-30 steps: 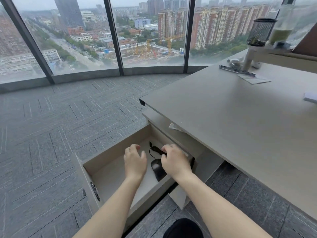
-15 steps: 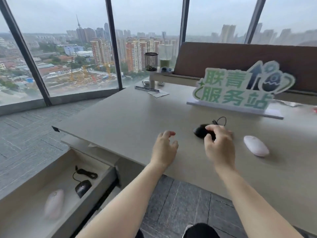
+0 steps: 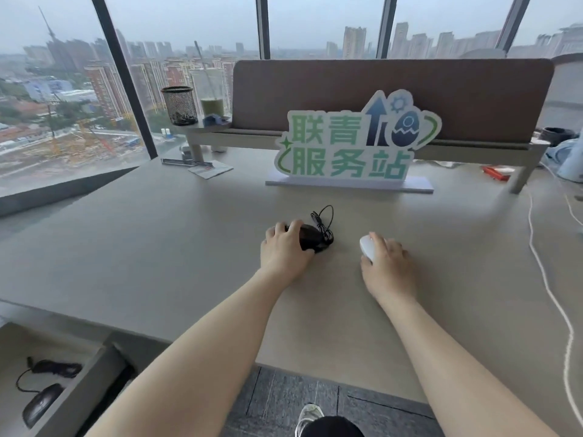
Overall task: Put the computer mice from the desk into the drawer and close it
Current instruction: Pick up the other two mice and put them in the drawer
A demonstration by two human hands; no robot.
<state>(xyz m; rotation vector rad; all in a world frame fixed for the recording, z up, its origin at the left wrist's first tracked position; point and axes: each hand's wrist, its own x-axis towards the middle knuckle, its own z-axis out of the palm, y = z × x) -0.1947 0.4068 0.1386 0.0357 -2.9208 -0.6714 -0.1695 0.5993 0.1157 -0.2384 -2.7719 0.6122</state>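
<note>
A black wired mouse (image 3: 310,238) lies in the middle of the desk (image 3: 157,247), its coiled cord bunched just behind it. My left hand (image 3: 284,252) covers its left side with the fingers curled over it. To the right, a white mouse (image 3: 367,246) rests on the desk under my right hand (image 3: 387,264), which wraps over its right half. Both mice sit on the desktop. At the lower left the drawer (image 3: 79,395) stands open, and another black wired mouse (image 3: 42,403) lies inside with its cord.
A green and white standing sign (image 3: 350,152) is behind the mice. On a raised shelf at the back left stand a mesh pen holder (image 3: 179,105) and a cup of green drink (image 3: 212,102). A white cable (image 3: 549,294) runs down the desk's right side. Papers (image 3: 209,168) lie at the back left.
My right hand has left the black mouse and moved right onto the white one. My left hand, open over the desk before, now covers the black mouse. The view has swung right.
</note>
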